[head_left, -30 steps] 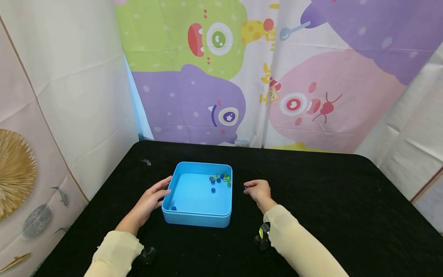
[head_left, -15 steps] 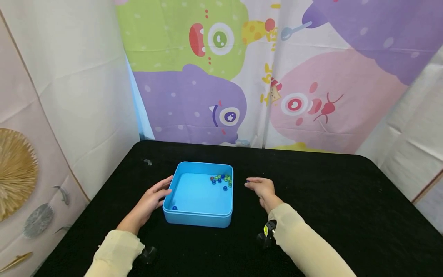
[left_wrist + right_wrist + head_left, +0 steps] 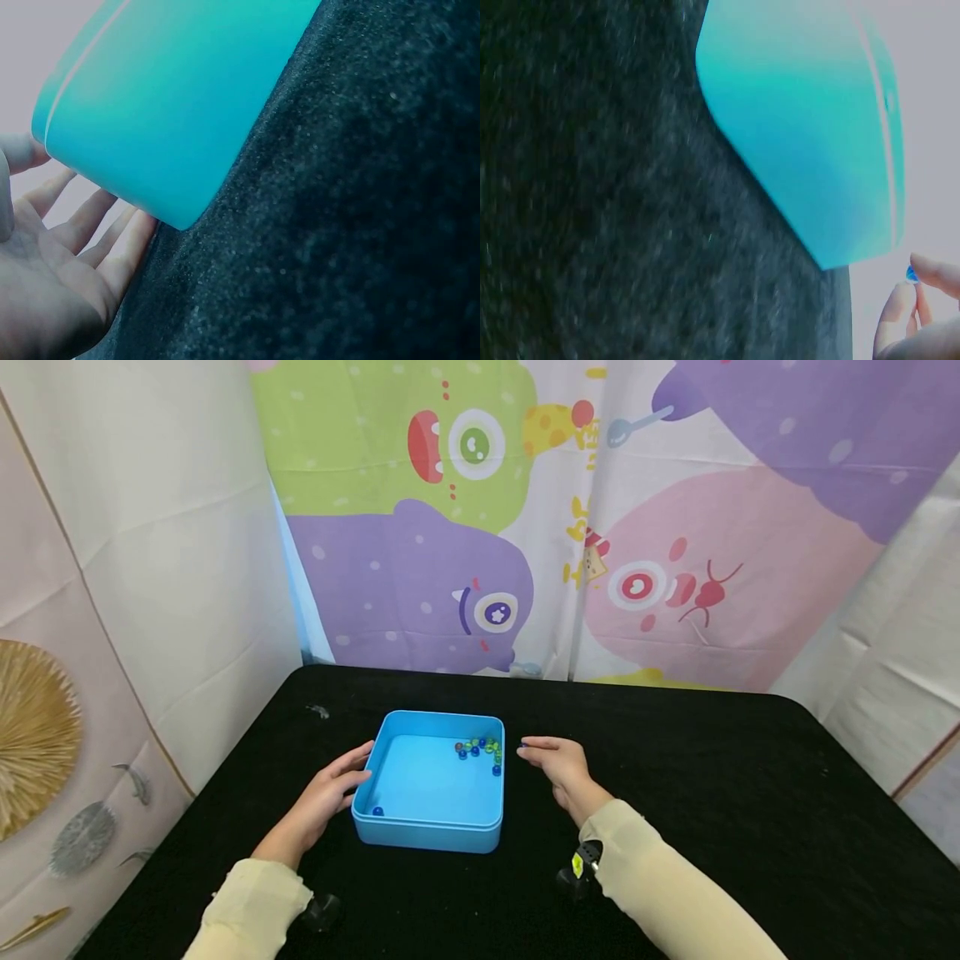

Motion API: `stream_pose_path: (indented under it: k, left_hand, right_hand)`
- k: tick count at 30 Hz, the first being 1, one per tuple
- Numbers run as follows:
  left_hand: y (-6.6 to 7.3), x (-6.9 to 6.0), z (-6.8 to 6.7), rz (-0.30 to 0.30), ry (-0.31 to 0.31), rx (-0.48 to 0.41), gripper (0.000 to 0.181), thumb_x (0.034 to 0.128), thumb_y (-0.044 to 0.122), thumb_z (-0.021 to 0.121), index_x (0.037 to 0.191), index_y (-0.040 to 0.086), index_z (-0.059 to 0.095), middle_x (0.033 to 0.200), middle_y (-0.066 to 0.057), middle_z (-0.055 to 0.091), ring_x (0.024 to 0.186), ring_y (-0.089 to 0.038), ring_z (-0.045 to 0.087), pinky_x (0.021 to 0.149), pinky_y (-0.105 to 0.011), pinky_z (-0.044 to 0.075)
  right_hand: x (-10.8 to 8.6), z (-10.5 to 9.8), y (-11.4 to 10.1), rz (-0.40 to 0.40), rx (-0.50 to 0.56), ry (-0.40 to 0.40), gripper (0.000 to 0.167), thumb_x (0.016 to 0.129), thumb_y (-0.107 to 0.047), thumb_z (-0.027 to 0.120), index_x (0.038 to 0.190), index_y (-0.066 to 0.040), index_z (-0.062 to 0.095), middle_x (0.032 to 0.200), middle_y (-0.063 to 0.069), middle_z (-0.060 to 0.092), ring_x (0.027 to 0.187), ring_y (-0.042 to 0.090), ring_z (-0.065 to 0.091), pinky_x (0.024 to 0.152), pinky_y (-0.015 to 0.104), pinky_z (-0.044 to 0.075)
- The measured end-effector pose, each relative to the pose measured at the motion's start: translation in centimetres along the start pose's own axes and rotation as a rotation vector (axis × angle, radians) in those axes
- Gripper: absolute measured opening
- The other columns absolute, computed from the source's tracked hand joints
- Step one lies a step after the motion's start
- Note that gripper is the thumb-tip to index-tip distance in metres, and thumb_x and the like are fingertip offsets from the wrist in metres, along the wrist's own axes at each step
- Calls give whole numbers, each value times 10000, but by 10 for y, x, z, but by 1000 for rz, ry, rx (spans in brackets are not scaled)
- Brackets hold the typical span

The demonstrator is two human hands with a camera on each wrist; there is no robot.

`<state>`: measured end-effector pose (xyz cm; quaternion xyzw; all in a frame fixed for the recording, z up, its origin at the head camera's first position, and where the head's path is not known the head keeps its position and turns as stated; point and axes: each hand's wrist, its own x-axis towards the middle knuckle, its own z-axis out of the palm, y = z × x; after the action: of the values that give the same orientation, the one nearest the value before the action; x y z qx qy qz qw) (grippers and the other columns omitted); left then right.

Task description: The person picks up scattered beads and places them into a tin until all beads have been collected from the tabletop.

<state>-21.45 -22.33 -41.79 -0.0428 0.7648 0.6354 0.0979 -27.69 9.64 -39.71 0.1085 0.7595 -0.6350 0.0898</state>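
A blue square box point(image 3: 427, 837) stands on the black table, with several blue, green and reddish glass marbles point(image 3: 475, 750) gathered at its far right corner. One blue marble point(image 3: 378, 811) lies alone near its front left corner. My left hand point(image 3: 327, 797) rests against the box's left side, its fingers extended along the outer wall; the left wrist view shows these fingers point(image 3: 124, 247) beside the box. Just right of the box, my right hand point(image 3: 564, 770) pinches another blue marble point(image 3: 912, 274) between thumb and fingertips, at about rim height.
The black cloth-covered table point(image 3: 675, 793) extends to both sides of the box. A patterned curtain point(image 3: 420, 585) hangs behind the table's far edge. A small greyish mark point(image 3: 318, 711) lies on the cloth at the far left.
Inside the box, a blue marble has rolled right to the right wall. My right hand shifted slightly right and up, then left toward the rim. My left hand has stayed in place.
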Motion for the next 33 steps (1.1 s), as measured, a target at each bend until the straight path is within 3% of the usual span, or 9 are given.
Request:
stream_pose_path:
  k: [25, 33]
  left_hand:
    - [-1, 0, 1, 5, 11, -6, 546, 984, 246, 415, 1486, 152, 223, 1510, -186, 170, 1326, -412, 253, 1028, -536, 307]
    - [-3, 3, 0, 8, 10, -15, 545, 976, 242, 420, 1482, 155, 237, 1505, -185, 186, 1329, -402, 252, 1028, -532, 312]
  right_hand:
    - [-19, 42, -21, -61, -1, -85, 232, 852, -145, 676, 1075, -81, 686, 1201, 97, 576, 1088, 258, 551, 984, 443, 406]
    - [-22, 54, -24, -74, -27, -79, 217, 837, -160, 692, 1045, -98, 698, 1141, 69, 597, 1021, 241, 560, 945, 448, 425]
